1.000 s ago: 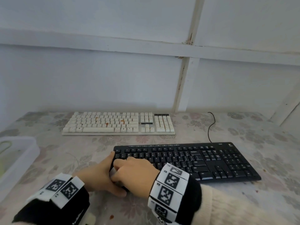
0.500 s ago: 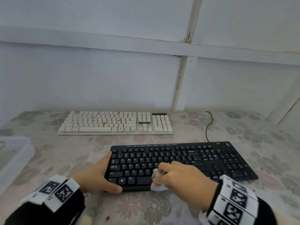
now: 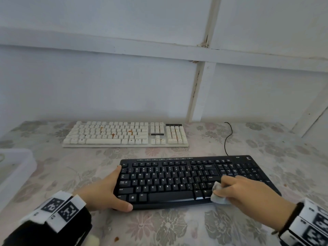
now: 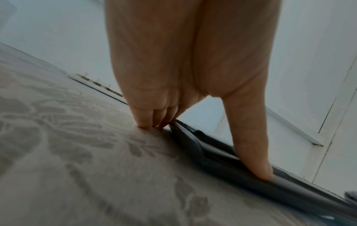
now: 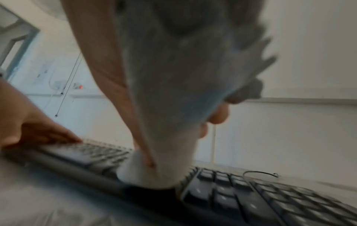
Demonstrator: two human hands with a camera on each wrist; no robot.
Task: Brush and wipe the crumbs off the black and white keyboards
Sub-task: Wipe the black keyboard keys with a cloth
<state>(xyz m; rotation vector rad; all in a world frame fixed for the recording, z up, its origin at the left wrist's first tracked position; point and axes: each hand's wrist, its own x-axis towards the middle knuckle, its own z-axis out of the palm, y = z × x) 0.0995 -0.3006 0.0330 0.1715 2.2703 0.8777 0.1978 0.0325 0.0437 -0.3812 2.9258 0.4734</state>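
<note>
black keyboard [image 3: 177, 185]: matt plastic | white keyboard [image 3: 124, 134]: plastic | rag [image 3: 219, 198]: cloth

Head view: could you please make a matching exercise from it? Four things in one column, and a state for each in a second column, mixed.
1 white keyboard
2 black keyboard
3 left hand
4 right hand

A grips a crumpled cloth
B has orange crumbs on its keys
C holds a keyboard's left end
D has a black cable behind it

Pairs: 1-B, 2-D, 3-C, 4-A

Free gap btwn white kbd [image 3: 124, 134], black kbd [image 3: 177, 180]
</note>
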